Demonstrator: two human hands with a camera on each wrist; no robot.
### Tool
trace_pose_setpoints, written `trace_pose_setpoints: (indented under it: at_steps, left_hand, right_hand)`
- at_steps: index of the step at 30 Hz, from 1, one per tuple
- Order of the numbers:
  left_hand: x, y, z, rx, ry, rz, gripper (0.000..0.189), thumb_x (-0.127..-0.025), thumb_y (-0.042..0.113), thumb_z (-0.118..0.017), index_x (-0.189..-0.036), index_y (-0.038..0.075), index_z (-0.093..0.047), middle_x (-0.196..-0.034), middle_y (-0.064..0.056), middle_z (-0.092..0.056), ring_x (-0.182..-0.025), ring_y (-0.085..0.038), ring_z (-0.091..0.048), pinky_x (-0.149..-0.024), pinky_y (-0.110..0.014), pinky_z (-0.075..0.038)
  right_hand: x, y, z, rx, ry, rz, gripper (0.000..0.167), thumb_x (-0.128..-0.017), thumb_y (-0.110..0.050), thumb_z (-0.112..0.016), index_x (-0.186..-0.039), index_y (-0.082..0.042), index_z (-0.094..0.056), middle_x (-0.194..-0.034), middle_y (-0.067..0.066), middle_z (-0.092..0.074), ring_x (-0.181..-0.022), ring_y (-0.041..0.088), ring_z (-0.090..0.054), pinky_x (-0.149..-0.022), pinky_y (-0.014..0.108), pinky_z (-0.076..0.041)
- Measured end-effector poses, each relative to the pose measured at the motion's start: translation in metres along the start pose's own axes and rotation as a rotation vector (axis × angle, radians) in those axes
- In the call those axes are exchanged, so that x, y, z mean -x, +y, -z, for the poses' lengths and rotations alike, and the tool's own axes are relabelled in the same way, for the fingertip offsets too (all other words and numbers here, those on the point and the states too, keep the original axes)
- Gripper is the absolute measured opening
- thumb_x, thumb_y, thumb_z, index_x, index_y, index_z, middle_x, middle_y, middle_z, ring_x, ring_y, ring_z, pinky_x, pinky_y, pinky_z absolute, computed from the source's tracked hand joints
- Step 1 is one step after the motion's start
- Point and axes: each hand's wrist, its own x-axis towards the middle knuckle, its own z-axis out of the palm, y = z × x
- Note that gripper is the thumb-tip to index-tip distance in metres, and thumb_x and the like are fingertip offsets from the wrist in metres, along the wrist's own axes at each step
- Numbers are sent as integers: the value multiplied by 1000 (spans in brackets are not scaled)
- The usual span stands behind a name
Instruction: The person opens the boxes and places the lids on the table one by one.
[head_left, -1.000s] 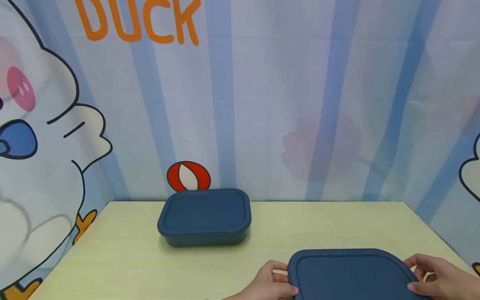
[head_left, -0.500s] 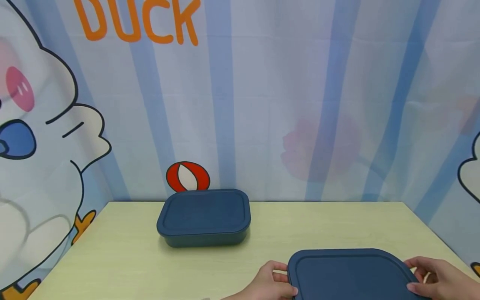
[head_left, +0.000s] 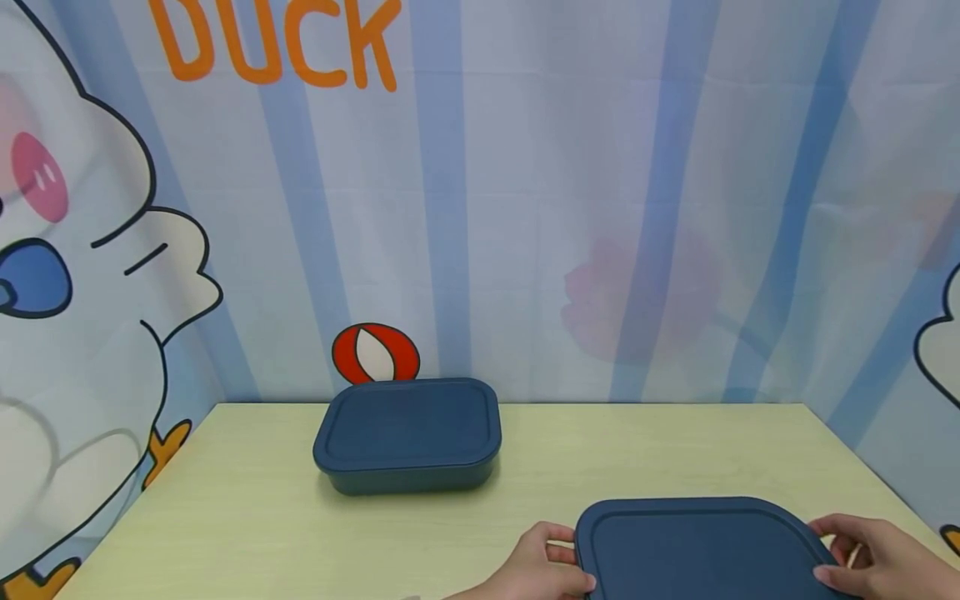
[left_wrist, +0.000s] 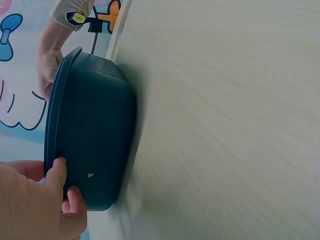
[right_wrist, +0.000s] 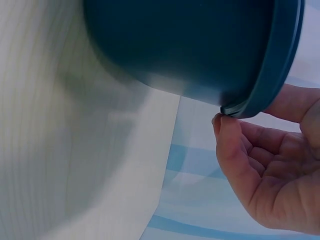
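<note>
A dark blue lidded food container (head_left: 708,550) is at the bottom right of the head view, its near side cut off by the frame. On its left edge my left hand (head_left: 542,562) grips the lid rim, thumb on top and fingers at the side. The opposite edge is pinched by my right hand (head_left: 881,554). In the left wrist view the container's deep side wall (left_wrist: 97,130) shows with the lid on. My right thumb and fingers hold the rim (right_wrist: 280,65) in the right wrist view. Whether its base touches the table I cannot tell.
Farther back and left on the pale wooden table (head_left: 225,517) stands a second dark blue lidded container (head_left: 408,433). A printed cloth curtain (head_left: 525,208) with stripes and cartoon ducks rises behind the table and along its sides.
The back of my right hand has sunk very slightly. Both containers and my left hand stay in place.
</note>
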Motion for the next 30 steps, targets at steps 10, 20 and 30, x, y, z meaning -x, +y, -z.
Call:
trace_pose_setpoints:
  at_steps: [10,20,30]
  left_hand:
    - [-1,0,0,-10,0,11,33,-80,-6,-62,-111,-3,-49,-91,-10,-54,-78,-18,-58,-76,-34,-52]
    - [-1,-2,-1,44,-7,-13,35,-79,-9,-59,-112,-5,-49,-92,-12,-57,-77,-18,-61,-74,-36,-54]
    - [0,-4,0,19,9,-16,36,-80,-6,-61,-114,-2,-50,-90,-11,-55,-75,-19,-59,-73,-35,-53]
  right_hand:
    - [-1,-1,-2,34,21,-28,47,-87,-15,-64,-112,21,-48,-73,2,-52,-63,21,-51,-58,34,-45]
    - [-1,0,-5,45,66,-103,44,-86,-7,-63,-115,21,-45,-73,4,-50,-63,22,-50,-61,35,-44]
    - [2,-6,-7,28,70,-120,46,-86,-8,-63,-116,22,-43,-73,4,-50,-64,22,-51,-62,35,-44]
